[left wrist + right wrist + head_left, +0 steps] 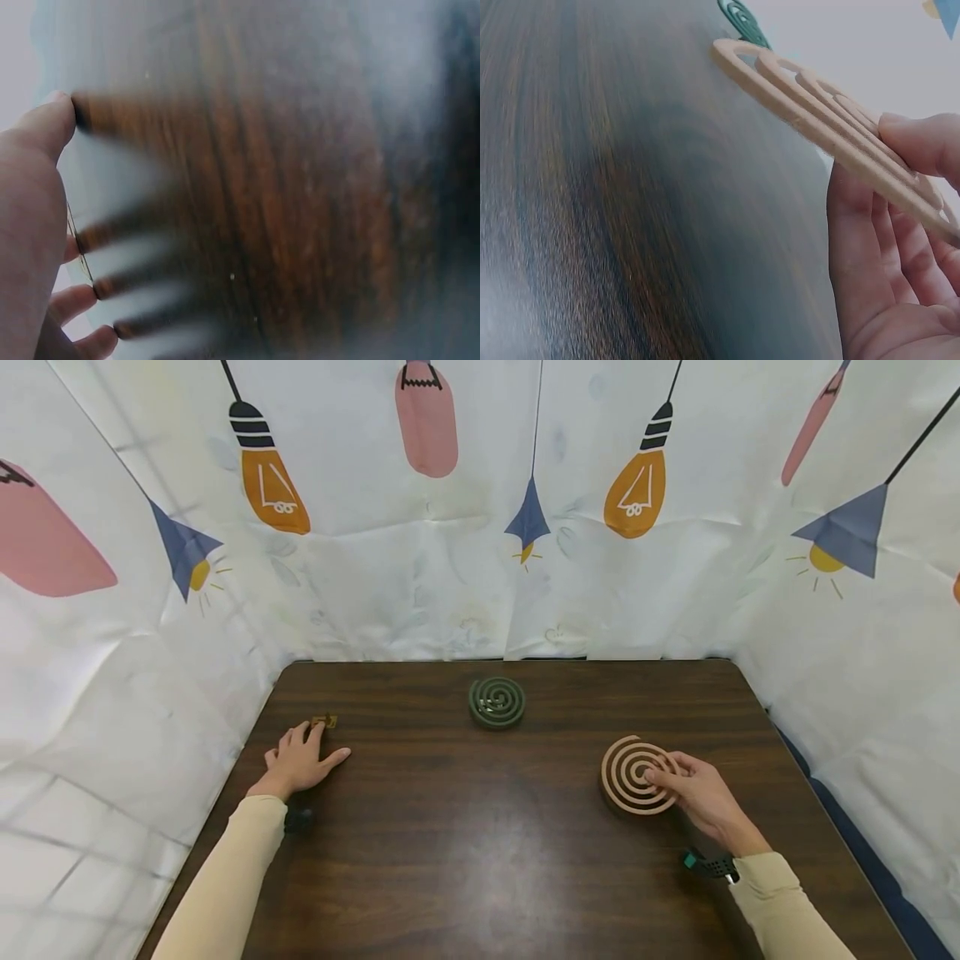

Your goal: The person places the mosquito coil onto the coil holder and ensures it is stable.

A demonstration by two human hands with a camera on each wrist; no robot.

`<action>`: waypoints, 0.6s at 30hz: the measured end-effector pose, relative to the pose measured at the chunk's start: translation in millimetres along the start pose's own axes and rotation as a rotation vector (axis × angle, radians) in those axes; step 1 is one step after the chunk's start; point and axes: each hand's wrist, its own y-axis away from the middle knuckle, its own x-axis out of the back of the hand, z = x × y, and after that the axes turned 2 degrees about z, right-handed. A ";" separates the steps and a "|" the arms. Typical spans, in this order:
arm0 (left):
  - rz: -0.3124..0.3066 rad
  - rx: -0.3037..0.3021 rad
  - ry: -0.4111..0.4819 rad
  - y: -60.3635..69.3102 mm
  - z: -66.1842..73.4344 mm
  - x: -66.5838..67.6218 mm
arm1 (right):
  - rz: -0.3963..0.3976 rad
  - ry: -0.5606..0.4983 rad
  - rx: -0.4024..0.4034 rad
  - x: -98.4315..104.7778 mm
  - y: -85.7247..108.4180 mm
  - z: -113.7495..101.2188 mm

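Right hand [703,797] pinches a flat tan spiral coil [636,777] above the right side of the brown wood-grained worktop [450,810]; left hand [297,764], fingers spread, touches a small brass-coloured piece [332,722] near the left edge. Between them, toward the far edge, lies a dark-green spiral coil [497,702].

Long cream sleeves [221,885] are worn with a black strap [716,866] bearing a green piece [689,860] at right, a dark device [298,821] at left.

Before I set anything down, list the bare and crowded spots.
Bare table: the wide middle between the left hand and right hand, nearer than the green coil; also beyond the tan coil. Crowded: far left, by the gold piece; right, around that held coil.
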 end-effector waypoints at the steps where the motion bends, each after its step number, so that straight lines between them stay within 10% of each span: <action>1: 0.001 -0.002 0.005 0.1 0.2 -0.9 | -0.002 -0.008 0.003 -0.7 -0.5 -0.1; 18: -0.006 -0.023 0.025 11.1 14.7 -5.9 | -0.025 -0.064 0.038 -21.8 -10.9 -4.0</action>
